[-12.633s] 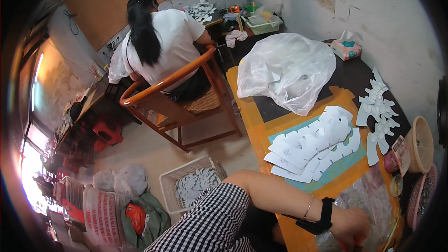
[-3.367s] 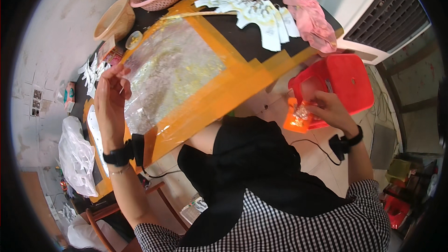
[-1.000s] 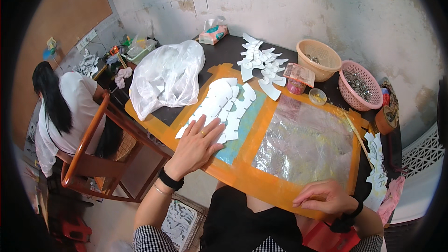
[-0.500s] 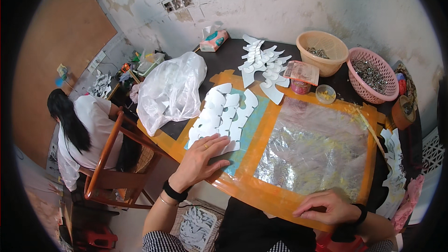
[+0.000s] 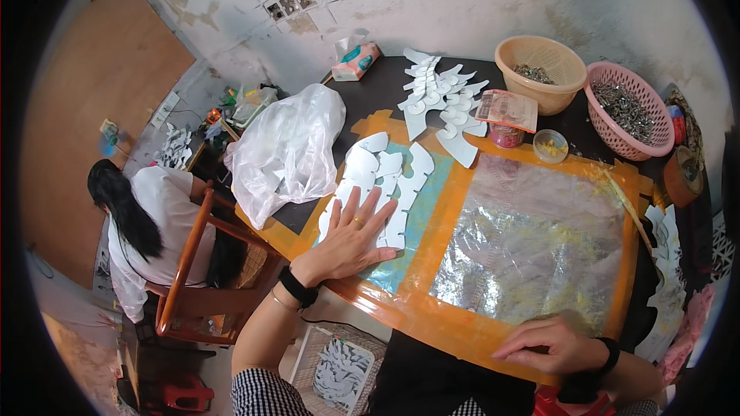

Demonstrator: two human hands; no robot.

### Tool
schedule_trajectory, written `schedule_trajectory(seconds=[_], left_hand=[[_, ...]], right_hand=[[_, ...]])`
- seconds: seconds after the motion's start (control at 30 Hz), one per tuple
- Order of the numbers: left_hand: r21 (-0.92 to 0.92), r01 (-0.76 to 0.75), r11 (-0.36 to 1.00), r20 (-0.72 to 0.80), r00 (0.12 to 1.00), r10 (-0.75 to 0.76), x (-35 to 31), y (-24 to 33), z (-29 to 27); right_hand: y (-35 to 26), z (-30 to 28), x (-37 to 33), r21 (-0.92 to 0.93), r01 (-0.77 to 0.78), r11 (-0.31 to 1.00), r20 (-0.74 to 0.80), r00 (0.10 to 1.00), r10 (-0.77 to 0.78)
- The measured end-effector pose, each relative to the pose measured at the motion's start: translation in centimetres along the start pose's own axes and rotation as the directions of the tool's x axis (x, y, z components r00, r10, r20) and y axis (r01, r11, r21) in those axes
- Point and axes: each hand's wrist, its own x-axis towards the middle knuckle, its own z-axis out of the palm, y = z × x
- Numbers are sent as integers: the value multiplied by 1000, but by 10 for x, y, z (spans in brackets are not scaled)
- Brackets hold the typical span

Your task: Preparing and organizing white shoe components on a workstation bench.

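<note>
The white flat pieces with scalloped edges (image 5: 417,177), which look like card or thin foam, lie overlapping in a few strips on the blue-green rectangular mat (image 5: 436,189). Their long axis goes away from the person, leaning slightly to the right. The left hand (image 5: 347,245) is clearly the nearer one: its palm is at the near end of these pieces and its fingers lie over them, pointing toward the far end. So the pieces are under the fingers and continue beyond the fingertips, with the rightmost strip beside the hand, partly uncovered. The fingers are well spread and extended, with the thumb apart to the right; they appear to rest on the pieces and are not closed around any of them.

The right hand (image 5: 546,347) is well apart from the pieces, at the near edge of the shiny transparent plastic sheet (image 5: 532,235) bordered with orange tape (image 5: 422,258). Its fingers are loosely bent; I cannot tell if something is inside them.

Farther out, the crumpled translucent white plastic bag (image 5: 289,158) stands to the left of the pieces, and a second heap of white curved pieces (image 5: 420,100) lies behind them. At the back right are the round beige plastic basket (image 5: 566,92) and the oval pink plastic basket (image 5: 609,135), both containing small metallic parts.
</note>
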Motion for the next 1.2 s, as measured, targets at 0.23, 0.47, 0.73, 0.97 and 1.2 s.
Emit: schedule_trajectory(seconds=[0.23,0.47,0.73,0.97,1.2], left_hand=[[10,12,1000,111,994,-13,4,-5,-3],[-8,-18,1000,82,996,18,8,-2,-6],[-169,-235,957,224,937,269,17,-39,-40],[-567,199,799,148,979,-138,16,-23,-58],[-304,-79,949,114,986,118,17,-35,-59]], right_hand=[[-2,-2,1,-36,17,999,0,1000,-17],[2,-1,-3,-38,58,998,-26,998,-59],[3,3,-1,-28,93,995,-23,995,-93],[6,3,-3,-15,117,993,-54,992,-117],[5,2,-1,-45,141,989,-47,989,-143]])
